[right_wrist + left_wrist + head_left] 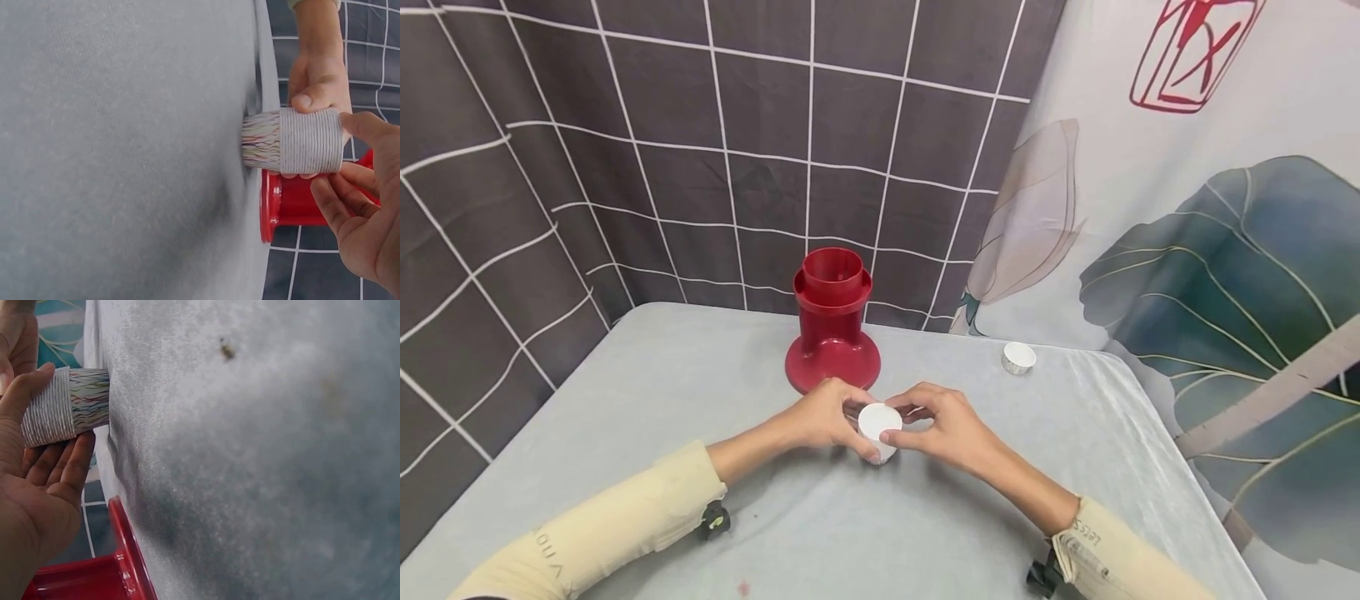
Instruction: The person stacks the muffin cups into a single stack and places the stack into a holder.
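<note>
Between both hands is a stack of white paper baking cups [880,422], nested with the open side up. Its many rims show as ridges in the right wrist view, above a pleated base with coloured streaks right at the tablecloth. My left hand [829,417] grips the stack low around its side, thumb in front and fingers behind. At the upper rim, my right hand [951,427] pinches with thumb and fingertips. A single white paper baking cup [1018,358] stands apart at the table's back right.
Just behind the left hand stands a red plastic holder [832,333] with a round base and an open tube on top. A pale grey cloth [760,533] covers the table. Behind hang a dark grid-patterned curtain [760,192] and a leaf-printed one [1217,275].
</note>
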Demonstrator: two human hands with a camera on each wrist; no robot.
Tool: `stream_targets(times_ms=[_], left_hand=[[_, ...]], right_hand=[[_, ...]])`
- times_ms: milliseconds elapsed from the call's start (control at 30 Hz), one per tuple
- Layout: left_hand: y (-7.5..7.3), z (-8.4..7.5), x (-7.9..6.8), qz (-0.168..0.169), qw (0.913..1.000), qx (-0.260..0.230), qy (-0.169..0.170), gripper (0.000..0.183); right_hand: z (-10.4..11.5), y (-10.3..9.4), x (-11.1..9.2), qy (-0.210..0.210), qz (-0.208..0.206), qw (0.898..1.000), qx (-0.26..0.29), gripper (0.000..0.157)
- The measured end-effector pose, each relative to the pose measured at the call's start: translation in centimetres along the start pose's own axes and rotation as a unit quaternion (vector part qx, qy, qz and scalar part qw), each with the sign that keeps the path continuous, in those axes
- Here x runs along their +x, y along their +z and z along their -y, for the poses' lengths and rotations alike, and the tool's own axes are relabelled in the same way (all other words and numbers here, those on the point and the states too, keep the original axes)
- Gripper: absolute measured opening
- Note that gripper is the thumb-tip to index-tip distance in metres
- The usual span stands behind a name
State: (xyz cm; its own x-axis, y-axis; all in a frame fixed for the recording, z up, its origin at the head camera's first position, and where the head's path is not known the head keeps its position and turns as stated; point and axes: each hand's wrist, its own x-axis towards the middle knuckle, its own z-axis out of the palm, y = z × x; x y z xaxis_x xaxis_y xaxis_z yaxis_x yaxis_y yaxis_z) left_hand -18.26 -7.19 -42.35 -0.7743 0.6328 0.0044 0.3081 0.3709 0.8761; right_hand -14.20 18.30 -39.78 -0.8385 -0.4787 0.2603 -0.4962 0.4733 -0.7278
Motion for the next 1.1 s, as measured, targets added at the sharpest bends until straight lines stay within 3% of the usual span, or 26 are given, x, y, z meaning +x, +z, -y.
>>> stream_targets(times_ms=[267, 500, 667, 867, 1100], left_hand=[[-0.1, 0.0, 0.1, -0.003, 1.0000, -0.007, -0.003, 0.053], [0.4, 0.1, -0.2, -0.003, 0.9996, -0.018, -0.020, 0.052], [0.5, 0.3, -0.5, -0.010, 0.9992, -0.026, -0.029, 0.052], [0.3, 0.1, -0.5, -0.014, 0.9996, -0.015, -0.022, 0.051], [0.1, -0.1, -0.3, -0.016, 0.9997, -0.014, -0.015, 0.052]], right_hand=[[-0.5, -0.9, -0.1, 0.012, -0.007, 1.000, -0.006, 0.034], [-2.0, -3.0, 0.1, 0.088, -0.066, 0.994, -0.017, 0.036], [-4.6, -6.0, 0.9, 0.143, -0.137, 0.980, -0.035, 0.041], [-8.7, -10.2, 1.1, 0.182, -0.221, 0.952, -0.106, 0.051], [-12.5, -12.9, 0.7, 0.251, -0.218, 0.931, -0.150, 0.077]])
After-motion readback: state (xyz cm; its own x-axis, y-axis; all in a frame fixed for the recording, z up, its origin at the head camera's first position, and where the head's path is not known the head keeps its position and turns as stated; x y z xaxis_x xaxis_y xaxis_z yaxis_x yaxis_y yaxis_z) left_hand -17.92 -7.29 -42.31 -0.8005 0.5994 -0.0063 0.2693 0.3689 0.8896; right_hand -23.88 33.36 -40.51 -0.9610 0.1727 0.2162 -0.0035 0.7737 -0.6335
